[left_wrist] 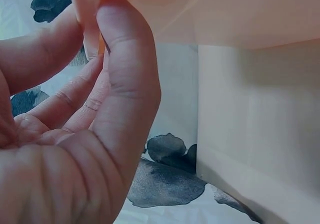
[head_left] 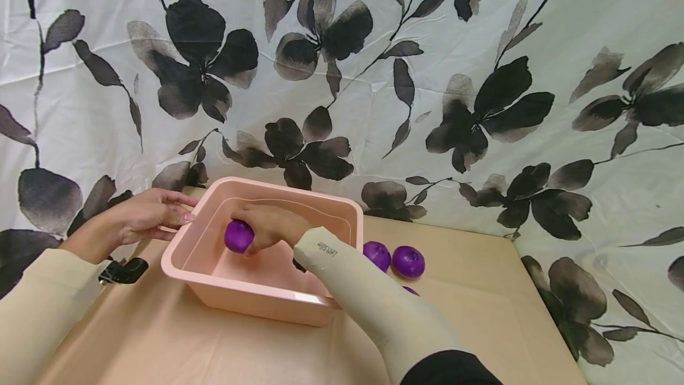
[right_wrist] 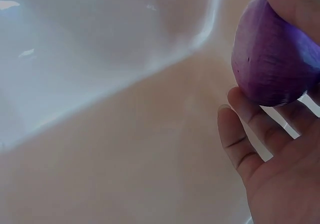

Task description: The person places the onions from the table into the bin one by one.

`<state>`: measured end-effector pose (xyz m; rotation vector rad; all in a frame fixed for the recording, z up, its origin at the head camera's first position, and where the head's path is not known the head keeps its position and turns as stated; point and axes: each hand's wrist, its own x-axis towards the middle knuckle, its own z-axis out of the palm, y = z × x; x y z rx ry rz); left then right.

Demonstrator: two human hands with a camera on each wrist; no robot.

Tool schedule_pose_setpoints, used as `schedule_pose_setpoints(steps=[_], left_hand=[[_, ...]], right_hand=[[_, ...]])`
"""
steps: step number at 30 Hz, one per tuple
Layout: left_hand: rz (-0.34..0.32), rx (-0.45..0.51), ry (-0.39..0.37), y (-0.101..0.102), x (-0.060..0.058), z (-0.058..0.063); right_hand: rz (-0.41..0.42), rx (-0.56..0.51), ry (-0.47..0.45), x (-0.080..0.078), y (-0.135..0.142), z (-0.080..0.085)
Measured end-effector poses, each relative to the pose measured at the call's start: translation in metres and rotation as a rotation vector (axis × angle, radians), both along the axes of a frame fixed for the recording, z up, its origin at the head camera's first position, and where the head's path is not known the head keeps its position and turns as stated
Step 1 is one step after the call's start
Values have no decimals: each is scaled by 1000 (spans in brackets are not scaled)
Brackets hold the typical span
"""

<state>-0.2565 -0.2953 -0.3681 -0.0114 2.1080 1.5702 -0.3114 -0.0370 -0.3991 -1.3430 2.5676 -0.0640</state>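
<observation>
A pink plastic tub point(head_left: 256, 308) stands on the tan tabletop. My left hand point(head_left: 146, 217) pinches the tub's left rim between thumb and fingers; the left wrist view shows the thumb point(left_wrist: 127, 54) pressed up against the rim's underside. Inside the tub, my right hand point(head_left: 275, 227) holds a purple red onion point(head_left: 238, 236) near the left wall. Seen from the right wrist, the thumb lies on one side of the onion point(right_wrist: 272, 54) and fingertips lie against the other, above the tub's pale floor point(right_wrist: 125, 169).
Two more red onions point(head_left: 408, 262) sit on the table point(head_left: 470, 290) just right of the tub. Part of another onion point(head_left: 410, 291) shows past my right sleeve point(head_left: 374, 308). A white cloth point(head_left: 374, 94) with dark flowers hangs behind the table.
</observation>
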Motion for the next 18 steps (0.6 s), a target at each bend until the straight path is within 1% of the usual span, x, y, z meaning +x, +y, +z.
schedule_pose_setpoints(steps=[11,15,18], left_hand=[[-5,-5,8,1,-1,-1],[-6,-7,6,1,-1,-1],[-6,-16,11,-2,0,-2]], right_hand=[[-25,52,9,-1,-2,-5],[-43,86,51,3,-3,-2],[-42,122,89,5,-3,3]])
